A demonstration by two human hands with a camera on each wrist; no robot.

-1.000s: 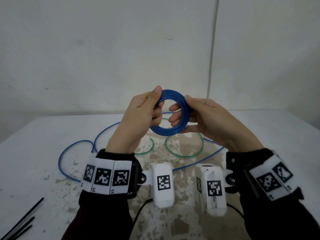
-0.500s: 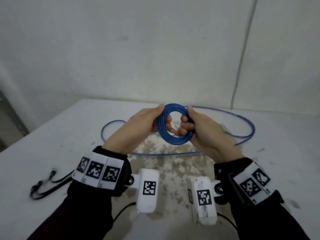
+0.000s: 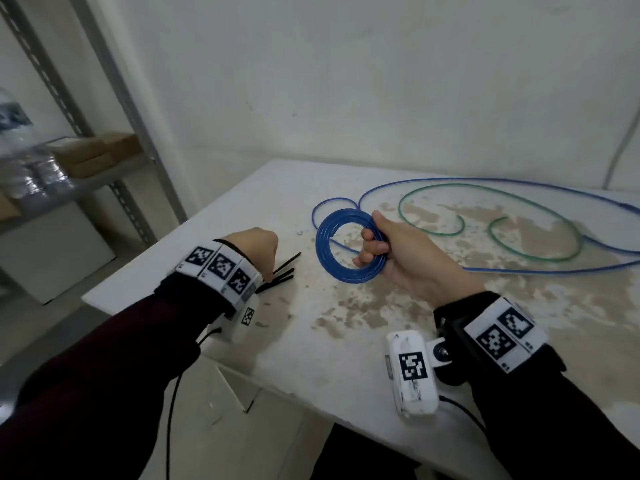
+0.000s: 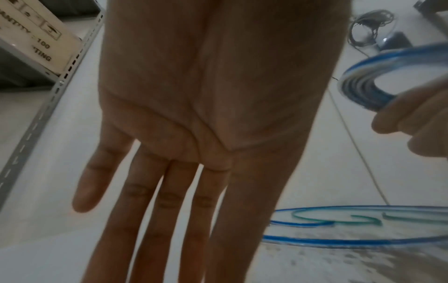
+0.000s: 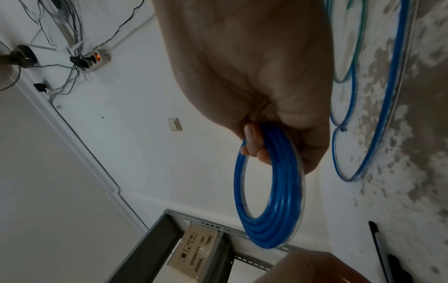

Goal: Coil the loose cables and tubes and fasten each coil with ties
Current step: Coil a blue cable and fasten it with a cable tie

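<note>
Head view: right hand grips a blue tube coil, fingers curled through the ring, held above the middle of the white, stained surface.
Head view, left hand: left hand is over the surface's left edge, just above a few black ties; from here only its back shows.
Head view, loose tubing: a blue tube trails from the coil across the far right of the surface, with a green tube curled inside its loop.
Head view, beyond: a metal shelf with boxes stands left of the surface.
Left wrist view: left hand has its fingers straight and slightly spread, holding nothing; whether they touch the ties cannot be told. The coil shows at the right, blurred.
Right wrist view: right hand has fingers wrapped round the coil, which hangs upright. Ties lie by the surface's edge; the blue tube and green tube lie flat on it.
</note>
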